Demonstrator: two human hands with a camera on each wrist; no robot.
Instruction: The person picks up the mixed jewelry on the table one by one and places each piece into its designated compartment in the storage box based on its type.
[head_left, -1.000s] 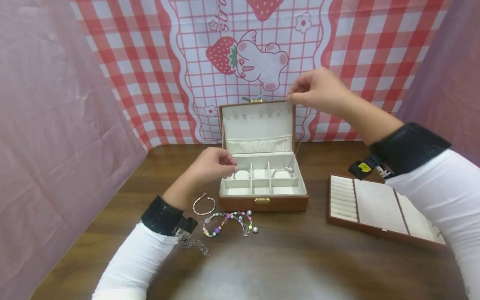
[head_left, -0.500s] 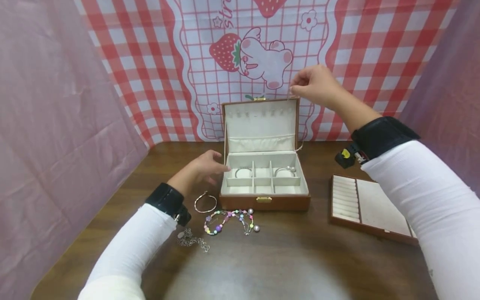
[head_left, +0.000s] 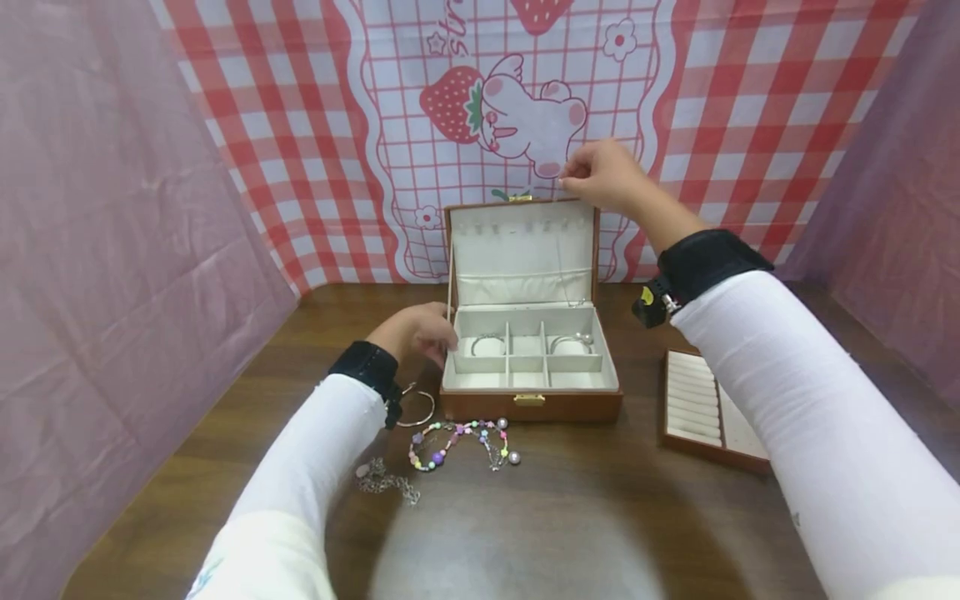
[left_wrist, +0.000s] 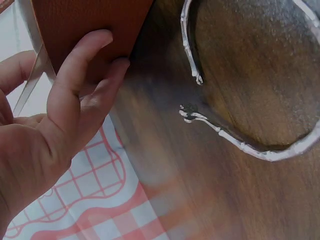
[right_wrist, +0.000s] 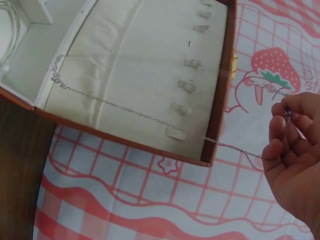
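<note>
My right hand (head_left: 600, 173) is raised at the top right of the open jewelry box (head_left: 531, 408). It pinches one end of a thin silver chain necklace (right_wrist: 145, 116), which hangs in front of the lid lining (head_left: 517, 246). The lower end, with small sparkling parts, lies near the hinge. Small tabs (right_wrist: 187, 85) line the top of the lid. At the box's left side my left hand (head_left: 422, 329) grips the wall, with its fingers (left_wrist: 70, 85) on the brown outer face. A bangle (head_left: 489, 343) and a pearl bangle (head_left: 570, 342) lie in the back compartments.
Left of the box lies an open bangle (left_wrist: 270, 155), partly behind my wrist. In front are colourful beaded bracelets (head_left: 438, 457) and a silver chain (head_left: 386, 482). A ring tray (head_left: 693, 400) stands at right, partly under my sleeve. A strawberry-print cloth (head_left: 487, 108) hangs behind.
My right hand has moved left, bringing the necklace from the lid's right edge to in front of its lining. My left hand has moved from over the left compartment to the box's left wall.
</note>
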